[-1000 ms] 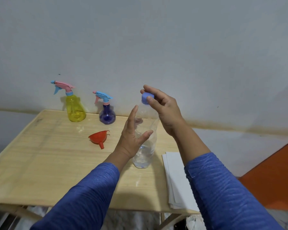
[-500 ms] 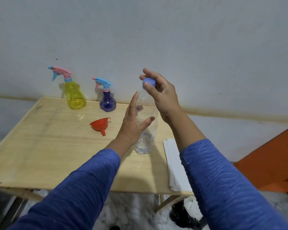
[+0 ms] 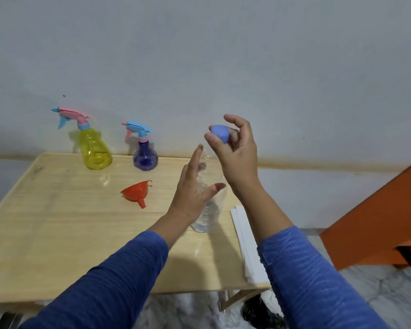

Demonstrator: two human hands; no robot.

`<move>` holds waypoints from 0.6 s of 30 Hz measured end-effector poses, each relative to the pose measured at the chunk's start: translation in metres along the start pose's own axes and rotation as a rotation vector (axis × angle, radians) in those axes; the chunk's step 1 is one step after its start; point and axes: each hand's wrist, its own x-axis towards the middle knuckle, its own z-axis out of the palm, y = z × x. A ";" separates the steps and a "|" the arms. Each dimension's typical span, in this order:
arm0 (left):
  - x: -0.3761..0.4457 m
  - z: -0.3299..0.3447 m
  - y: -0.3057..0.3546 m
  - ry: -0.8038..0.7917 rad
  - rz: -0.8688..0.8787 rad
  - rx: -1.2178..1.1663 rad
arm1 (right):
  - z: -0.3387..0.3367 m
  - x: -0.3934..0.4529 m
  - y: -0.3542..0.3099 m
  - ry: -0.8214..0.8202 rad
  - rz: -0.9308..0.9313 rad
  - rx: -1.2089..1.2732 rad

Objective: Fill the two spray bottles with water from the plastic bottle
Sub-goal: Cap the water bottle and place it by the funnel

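No brand, label or writing can be read on anything here. The right hand [image 3: 237, 153] is raised, its thumb and fingertips [image 3: 212, 140] pinching a blue cap [image 3: 220, 133] clear of the bottle. Below and to the left of those fingers stands the clear plastic bottle [image 3: 208, 217], upright on the wooden table [image 3: 57, 229], long axis vertical and open neck pointing up, with water showing in its lower part. The left hand [image 3: 191, 189] is beside it with fingers straight and together, thumb spread out across the front of the bottle; whether it touches the plastic cannot be told. Well to the left of the left fingertips, near the wall, stand two spray bottles, both upright with nozzles pointing left: a yellow spray bottle [image 3: 94, 148] with a pink head, and just right of it a smaller purple spray bottle [image 3: 144, 156] with a blue head. Between them and the left hand a red funnel [image 3: 136, 190] lies tipped on its side, spout pointing toward the person. Under the right forearm a stack of white paper [image 3: 246, 243] rests at the table edge.
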 end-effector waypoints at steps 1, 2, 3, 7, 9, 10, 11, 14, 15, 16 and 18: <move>0.000 0.000 0.000 -0.010 -0.007 0.016 | 0.000 -0.002 0.004 0.007 0.000 -0.030; 0.000 -0.001 0.001 -0.033 -0.010 0.023 | 0.000 -0.006 0.009 0.005 -0.001 -0.057; 0.000 -0.002 0.000 -0.054 -0.002 0.033 | 0.000 -0.011 0.014 -0.002 -0.005 -0.088; -0.008 -0.013 -0.017 -0.138 -0.021 0.088 | 0.000 -0.037 0.044 -0.017 -0.028 -0.208; -0.021 -0.020 -0.034 -0.162 -0.049 0.139 | -0.001 -0.045 0.061 -0.030 -0.037 -0.248; -0.027 -0.024 -0.043 -0.152 -0.060 0.170 | -0.002 -0.048 0.069 -0.046 -0.033 -0.270; -0.032 -0.030 -0.054 -0.119 -0.077 0.211 | -0.003 -0.051 0.077 -0.061 -0.021 -0.293; -0.031 -0.051 -0.095 -0.043 -0.133 0.431 | -0.002 -0.057 0.095 -0.062 0.030 -0.326; -0.028 -0.060 -0.109 -0.030 -0.167 0.466 | 0.000 -0.058 0.098 -0.055 0.038 -0.315; -0.025 -0.068 -0.117 0.014 -0.210 0.432 | 0.001 -0.057 0.101 -0.042 0.041 -0.299; -0.020 -0.082 -0.132 0.096 -0.300 0.501 | 0.006 -0.054 0.106 -0.003 0.044 -0.265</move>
